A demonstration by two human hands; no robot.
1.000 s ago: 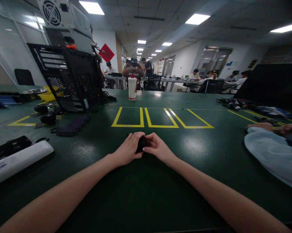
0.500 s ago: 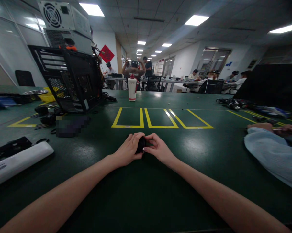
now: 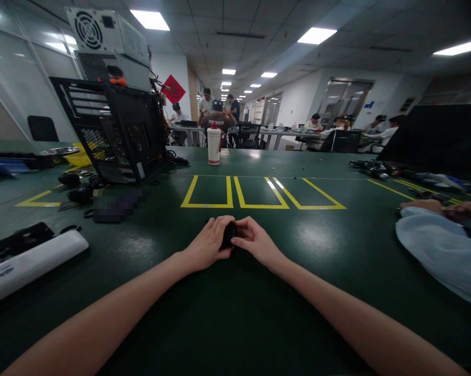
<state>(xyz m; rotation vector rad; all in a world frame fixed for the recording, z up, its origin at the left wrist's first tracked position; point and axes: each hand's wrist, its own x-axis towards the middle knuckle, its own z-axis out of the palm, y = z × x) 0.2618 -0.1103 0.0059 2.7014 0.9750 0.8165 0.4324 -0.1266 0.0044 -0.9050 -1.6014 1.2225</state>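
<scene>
One rounded black object (image 3: 228,236) in left hand (image 3: 207,244)

The small object (image 3: 228,236) is black. The surface (image 3: 235,313) has a dark green colour, and the tape (image 3: 206,206) on it is yellow. The cup (image 3: 214,146) is white, with a red lid (image 3: 214,126). The computer case (image 3: 118,125) is black; the sleeve (image 3: 435,250) is pale blue.

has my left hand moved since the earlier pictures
No, your left hand, around the black object, stays just nearer you than the three yellow tape frames.
</scene>
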